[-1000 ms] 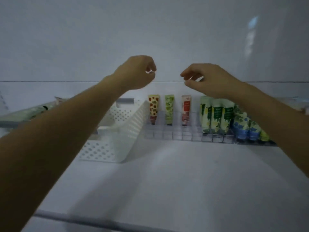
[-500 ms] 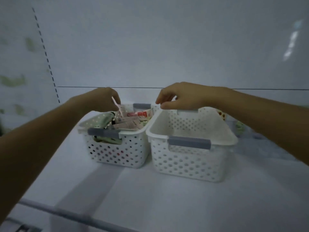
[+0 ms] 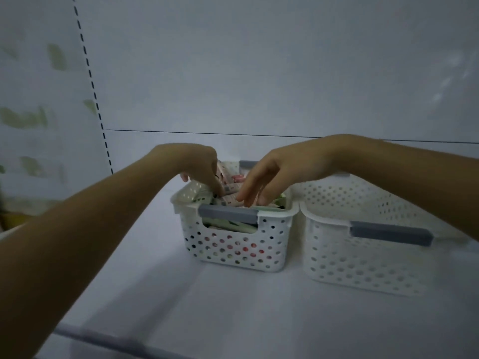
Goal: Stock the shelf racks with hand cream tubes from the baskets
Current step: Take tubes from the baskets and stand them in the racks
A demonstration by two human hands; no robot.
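The left hand [image 3: 199, 167] dips into the left basket [image 3: 233, 251] on the shelf [image 3: 220, 312], fingers curled down among the tubes [image 3: 231, 183]; whether it grips one I cannot tell. The right hand [image 3: 280, 174] reaches in alongside, fingers straight, tips touching the tubes; the right basket [image 3: 363, 263] stands just beside.

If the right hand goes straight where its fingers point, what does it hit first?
Most likely the hand cream tubes piled in the left basket; the right hand has its fingers pointing down at them, perhaps touching already.
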